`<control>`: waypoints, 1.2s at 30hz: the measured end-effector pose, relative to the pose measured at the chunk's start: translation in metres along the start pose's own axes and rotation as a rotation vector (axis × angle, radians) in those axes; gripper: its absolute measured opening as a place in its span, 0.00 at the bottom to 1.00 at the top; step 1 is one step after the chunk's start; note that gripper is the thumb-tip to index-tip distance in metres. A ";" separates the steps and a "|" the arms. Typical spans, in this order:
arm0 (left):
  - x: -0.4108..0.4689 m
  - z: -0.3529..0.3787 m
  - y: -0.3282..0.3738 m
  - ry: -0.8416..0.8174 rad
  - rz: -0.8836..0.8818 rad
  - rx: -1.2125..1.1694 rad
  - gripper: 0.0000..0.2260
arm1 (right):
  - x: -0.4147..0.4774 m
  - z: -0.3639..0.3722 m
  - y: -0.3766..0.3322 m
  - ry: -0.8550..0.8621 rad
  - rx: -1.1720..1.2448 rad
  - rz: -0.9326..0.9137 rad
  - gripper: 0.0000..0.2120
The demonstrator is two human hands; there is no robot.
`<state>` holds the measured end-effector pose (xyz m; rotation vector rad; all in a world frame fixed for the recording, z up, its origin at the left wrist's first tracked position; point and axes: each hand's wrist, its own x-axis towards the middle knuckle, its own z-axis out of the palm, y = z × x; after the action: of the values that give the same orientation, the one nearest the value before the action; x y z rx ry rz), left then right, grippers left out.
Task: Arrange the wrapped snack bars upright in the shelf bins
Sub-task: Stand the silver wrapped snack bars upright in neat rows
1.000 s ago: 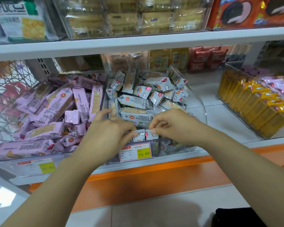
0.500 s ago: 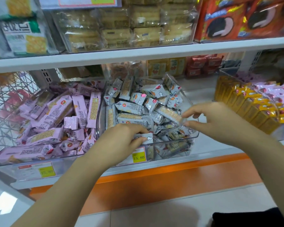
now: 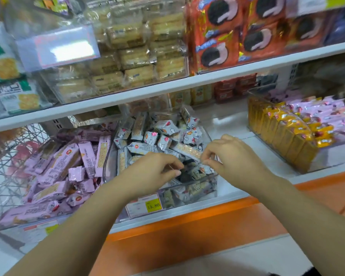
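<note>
A clear plastic bin (image 3: pixel 195 189) on the lower shelf holds a jumbled heap of white-wrapped snack bars (image 3: pixel 147 134). My right hand (image 3: pixel 233 156) hovers over the bin's right side and pinches the end of one long white bar (image 3: pixel 187 150) that lies tilted on the pile. My left hand (image 3: pixel 151 172) reaches into the bin's front, fingers curled down among the wrappers; whether it holds one is hidden. To the left, a second bin is full of pink-wrapped bars (image 3: pixel 62 166) lying at all angles.
A wire basket (image 3: pixel 6 166) stands at the far left. A clear bin of yellow-wrapped bars (image 3: pixel 283 136) in upright rows stands to the right, pink packs behind. A yellow price tag (image 3: pixel 152 205) hangs on the bin front. The upper shelf carries biscuit packs.
My right hand left the bar both hands held at the bin's front and moved to the right side, where it now pinches a long bar. The camera tilted upward.
</note>
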<state>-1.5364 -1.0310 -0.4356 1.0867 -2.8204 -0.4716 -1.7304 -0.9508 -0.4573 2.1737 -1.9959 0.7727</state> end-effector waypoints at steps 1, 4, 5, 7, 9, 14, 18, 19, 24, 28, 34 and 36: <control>0.001 0.000 0.001 0.012 -0.008 -0.019 0.10 | -0.001 -0.005 0.001 0.051 0.058 0.014 0.03; -0.001 0.002 0.008 0.078 -0.010 -0.104 0.14 | -0.007 -0.019 0.005 0.198 0.206 0.040 0.05; -0.001 0.003 0.009 0.117 0.003 -0.116 0.16 | -0.009 -0.022 0.005 0.233 0.253 0.049 0.06; -0.003 0.007 0.015 0.210 0.042 -0.115 0.20 | -0.012 -0.029 0.003 0.284 0.370 0.077 0.07; -0.006 0.012 0.020 0.276 0.083 -0.140 0.21 | -0.014 -0.033 -0.002 0.311 0.544 0.136 0.09; -0.020 0.018 0.015 0.335 0.085 -0.219 0.20 | -0.013 -0.027 -0.017 0.278 0.837 0.212 0.08; -0.038 0.013 -0.010 0.489 -0.062 -0.102 0.22 | -0.010 -0.021 -0.017 0.213 0.855 0.181 0.10; -0.042 0.011 -0.019 0.551 -0.128 -0.042 0.23 | -0.009 -0.020 -0.016 0.206 0.832 0.176 0.10; -0.041 0.008 -0.055 0.718 -0.370 0.170 0.18 | -0.009 -0.011 -0.010 0.168 0.759 0.212 0.09; -0.021 0.006 -0.065 0.719 -0.430 0.290 0.10 | -0.008 -0.008 -0.009 0.154 0.709 0.202 0.09; -0.009 0.005 -0.069 0.640 -0.448 0.376 0.08 | -0.007 -0.007 -0.003 0.155 0.607 0.144 0.11; -0.015 0.000 -0.064 0.642 -0.451 0.350 0.08 | -0.007 -0.008 0.002 0.159 0.594 0.146 0.11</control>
<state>-1.4845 -1.0658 -0.4551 1.5926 -2.1268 0.3236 -1.7346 -0.9418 -0.4536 2.1406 -2.0441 1.6851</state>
